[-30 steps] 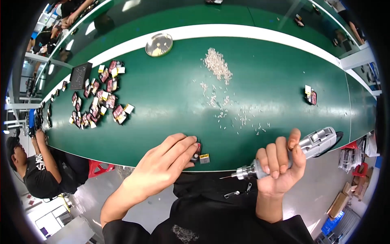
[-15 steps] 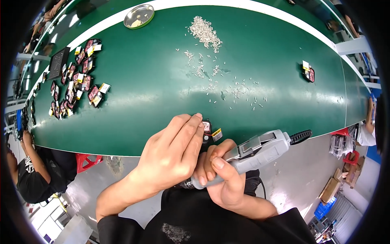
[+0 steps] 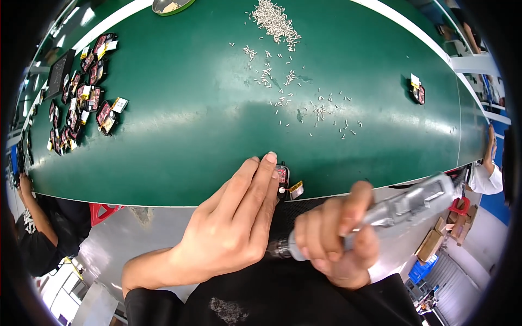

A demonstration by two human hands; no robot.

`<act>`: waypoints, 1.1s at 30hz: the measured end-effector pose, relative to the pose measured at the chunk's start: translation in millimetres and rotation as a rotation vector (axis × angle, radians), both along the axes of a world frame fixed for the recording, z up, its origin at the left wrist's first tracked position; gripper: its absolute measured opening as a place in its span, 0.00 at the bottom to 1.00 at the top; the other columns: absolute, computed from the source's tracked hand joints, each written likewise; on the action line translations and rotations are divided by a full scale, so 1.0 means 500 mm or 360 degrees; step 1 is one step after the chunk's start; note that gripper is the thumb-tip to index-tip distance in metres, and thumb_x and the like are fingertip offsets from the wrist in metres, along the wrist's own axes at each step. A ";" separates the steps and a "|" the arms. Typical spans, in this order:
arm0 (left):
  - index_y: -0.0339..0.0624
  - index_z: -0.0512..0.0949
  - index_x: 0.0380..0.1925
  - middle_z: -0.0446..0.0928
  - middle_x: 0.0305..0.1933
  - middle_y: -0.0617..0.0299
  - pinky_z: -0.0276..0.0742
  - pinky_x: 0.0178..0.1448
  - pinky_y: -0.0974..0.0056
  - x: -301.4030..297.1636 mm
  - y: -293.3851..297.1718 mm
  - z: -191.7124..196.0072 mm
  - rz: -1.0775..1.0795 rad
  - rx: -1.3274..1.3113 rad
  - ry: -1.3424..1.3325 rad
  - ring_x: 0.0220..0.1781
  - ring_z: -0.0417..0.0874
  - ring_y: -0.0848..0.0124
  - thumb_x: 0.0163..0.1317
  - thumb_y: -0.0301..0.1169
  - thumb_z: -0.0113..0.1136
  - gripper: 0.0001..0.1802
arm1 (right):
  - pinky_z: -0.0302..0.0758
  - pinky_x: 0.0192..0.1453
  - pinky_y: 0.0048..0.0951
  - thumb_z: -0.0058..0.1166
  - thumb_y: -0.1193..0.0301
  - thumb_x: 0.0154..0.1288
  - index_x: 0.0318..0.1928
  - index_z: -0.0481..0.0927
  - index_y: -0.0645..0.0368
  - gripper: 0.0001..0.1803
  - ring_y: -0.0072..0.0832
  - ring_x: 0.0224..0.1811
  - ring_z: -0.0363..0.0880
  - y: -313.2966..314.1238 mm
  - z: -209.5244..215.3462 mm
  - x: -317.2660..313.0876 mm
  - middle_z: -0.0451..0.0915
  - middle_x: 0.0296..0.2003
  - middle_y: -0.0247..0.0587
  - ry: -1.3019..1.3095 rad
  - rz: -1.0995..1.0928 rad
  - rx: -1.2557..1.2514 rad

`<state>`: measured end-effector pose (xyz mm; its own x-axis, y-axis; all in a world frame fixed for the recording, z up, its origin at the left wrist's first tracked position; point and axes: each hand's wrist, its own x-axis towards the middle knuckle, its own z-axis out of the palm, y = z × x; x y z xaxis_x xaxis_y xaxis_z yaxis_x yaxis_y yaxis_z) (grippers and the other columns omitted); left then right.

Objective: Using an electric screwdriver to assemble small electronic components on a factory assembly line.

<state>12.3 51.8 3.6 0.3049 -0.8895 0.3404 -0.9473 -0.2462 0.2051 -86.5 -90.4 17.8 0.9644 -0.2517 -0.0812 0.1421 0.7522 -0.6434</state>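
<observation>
My left hand reaches to the near edge of the green table, fingers straight and pressed together over the left side of a small black case with a red circuit board. Its thumb is hidden. A small silver-and-yellow battery hangs off the case's right side by a thin wire. My right hand, smeared by motion, wraps round a grey electric screwdriver. The screwdriver lies slantwise, its dark nose pointing left below my left hand and its tail up to the right.
Loose small screws lie heaped at the far middle and scattered nearer. Several similar cases cluster at the left beside a black tray. One more case sits at the right. A round green-rimmed dish stands at the back.
My right hand has moved right with the screwdriver, away from the left hand. My left hand stays at the case. The whole view has shifted a little.
</observation>
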 end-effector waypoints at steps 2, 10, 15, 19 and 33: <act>0.21 0.79 0.34 0.77 0.46 0.38 0.81 0.47 0.62 -0.005 -0.001 0.009 -0.0010 0.0038 0.0058 0.46 0.80 0.54 0.37 0.23 0.57 0.20 | 0.67 0.23 0.23 0.46 0.58 0.71 0.35 0.63 0.55 0.15 0.19 0.13 0.66 -0.041 0.024 0.013 0.65 0.14 0.29 -0.0214 -0.0101 -0.0150; 0.19 0.77 0.38 0.76 0.48 0.39 0.81 0.45 0.58 -0.013 -0.002 0.012 0.0012 0.0081 0.0119 0.46 0.80 0.51 0.40 0.18 0.62 0.20 | 0.65 0.26 0.22 0.38 0.47 0.72 0.38 0.68 0.54 0.22 0.17 0.14 0.61 -0.119 0.035 0.089 0.63 0.16 0.27 -0.0374 0.0001 -0.0589; 0.20 0.77 0.36 0.78 0.45 0.40 0.81 0.45 0.59 -0.010 0.000 0.004 0.0026 0.0036 0.0133 0.44 0.81 0.53 0.39 0.17 0.61 0.19 | 0.63 0.26 0.22 0.37 0.48 0.72 0.37 0.68 0.54 0.22 0.17 0.14 0.61 -0.108 0.025 0.103 0.63 0.16 0.27 -0.0319 -0.0032 -0.0588; 0.20 0.78 0.35 0.78 0.44 0.41 0.82 0.45 0.60 -0.007 -0.003 -0.001 0.0028 0.0000 0.0156 0.44 0.81 0.53 0.37 0.18 0.61 0.19 | 0.63 0.26 0.22 0.37 0.48 0.73 0.37 0.68 0.53 0.21 0.17 0.14 0.61 -0.107 0.022 0.108 0.62 0.15 0.27 -0.0285 -0.0009 -0.0635; 0.18 0.76 0.36 0.76 0.45 0.38 0.82 0.45 0.57 -0.011 0.013 -0.011 0.0005 -0.0098 0.0218 0.46 0.79 0.51 0.38 0.19 0.59 0.20 | 0.65 0.24 0.20 0.47 0.55 0.70 0.33 0.64 0.52 0.16 0.16 0.13 0.62 -0.073 0.036 0.117 0.64 0.16 0.25 -0.0339 0.0219 -0.1013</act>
<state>7.0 58.2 -2.1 0.3548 -0.8673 0.3491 -0.9086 -0.2319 0.3473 -28.2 -126.8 35.8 0.9696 -0.0618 0.2369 0.2448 0.2568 -0.9350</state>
